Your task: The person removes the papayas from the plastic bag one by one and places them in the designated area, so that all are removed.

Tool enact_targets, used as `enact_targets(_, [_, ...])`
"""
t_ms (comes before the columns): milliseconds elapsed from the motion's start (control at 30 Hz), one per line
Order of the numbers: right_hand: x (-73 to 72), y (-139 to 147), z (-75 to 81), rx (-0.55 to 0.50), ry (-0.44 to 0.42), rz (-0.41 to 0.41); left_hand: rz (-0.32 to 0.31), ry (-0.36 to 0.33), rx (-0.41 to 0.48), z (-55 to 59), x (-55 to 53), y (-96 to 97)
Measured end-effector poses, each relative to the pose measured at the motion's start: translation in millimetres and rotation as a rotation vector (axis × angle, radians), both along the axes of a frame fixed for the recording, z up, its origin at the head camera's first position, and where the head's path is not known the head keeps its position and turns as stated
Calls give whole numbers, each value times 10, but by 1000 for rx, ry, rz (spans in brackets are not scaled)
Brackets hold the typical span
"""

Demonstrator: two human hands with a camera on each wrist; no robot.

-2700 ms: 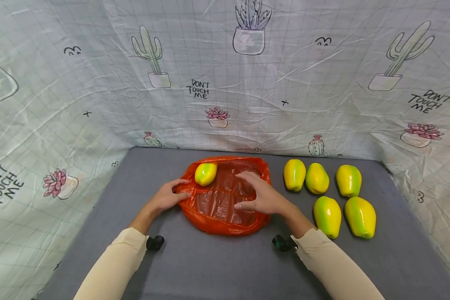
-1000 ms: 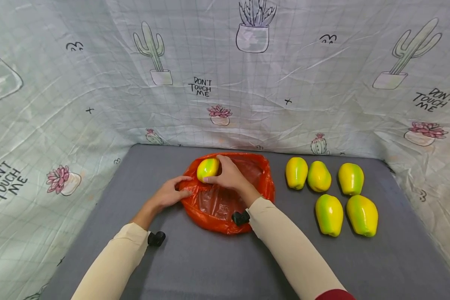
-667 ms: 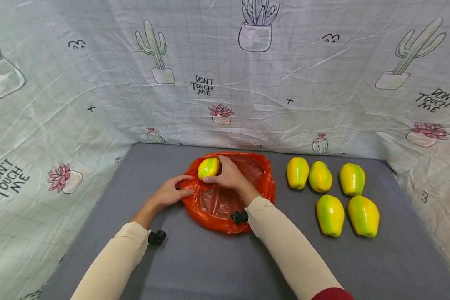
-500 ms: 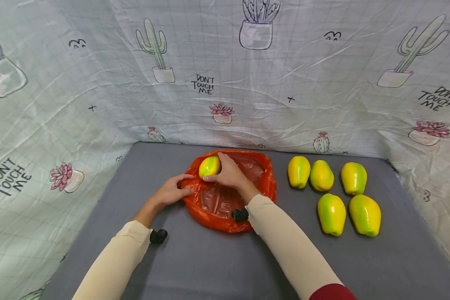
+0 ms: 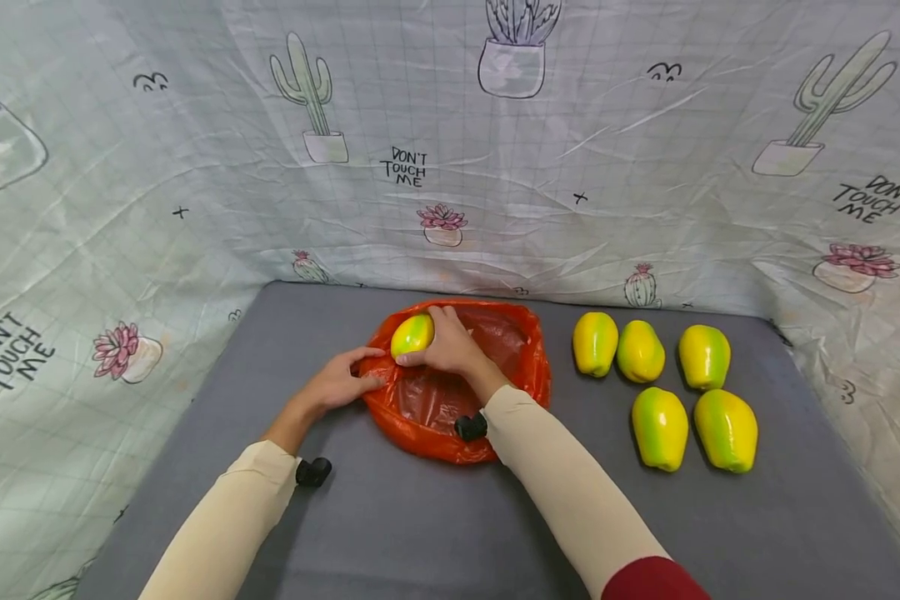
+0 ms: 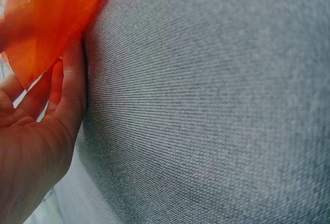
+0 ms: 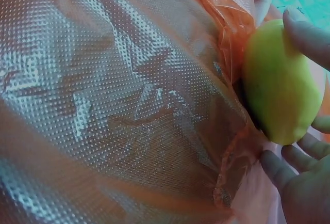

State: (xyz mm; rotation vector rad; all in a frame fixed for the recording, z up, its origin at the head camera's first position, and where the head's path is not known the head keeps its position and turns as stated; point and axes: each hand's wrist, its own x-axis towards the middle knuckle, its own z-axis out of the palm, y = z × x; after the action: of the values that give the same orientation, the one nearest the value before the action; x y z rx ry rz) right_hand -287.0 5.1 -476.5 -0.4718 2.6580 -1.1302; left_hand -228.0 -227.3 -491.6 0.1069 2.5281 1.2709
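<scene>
A red-orange plastic bag (image 5: 438,404) lies on the grey table with its mouth spread wide. My right hand (image 5: 450,342) reaches over the bag and grips a yellow-green mango (image 5: 411,335) near the bag's far left rim. In the right wrist view, the thumb lies on one end of the mango (image 7: 281,87) and the fingertips meet the other. My left hand (image 5: 335,382) holds the bag's left edge, thumb and index finger apart on it. The left wrist view shows its fingers partly behind the orange film (image 6: 56,22).
To the right of the bag lie several more mangoes, among them a near one (image 5: 660,429) and a far one (image 5: 595,343). A patterned cloth (image 5: 450,167) hangs behind the grey table (image 5: 420,525).
My right hand has moved left from the bag's right side and taken hold of the mango, which has turned and, lately, shifted slightly left. My left hand stays at the bag's edge.
</scene>
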Motion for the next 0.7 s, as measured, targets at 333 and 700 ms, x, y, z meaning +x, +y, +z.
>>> enact_targets(333, [26, 30, -4, 4, -3, 36, 17, -11, 8, -37, -5, 11])
enact_targets(700, [99, 161, 37, 24, 40, 120, 36, -15, -9, 16, 11, 26])
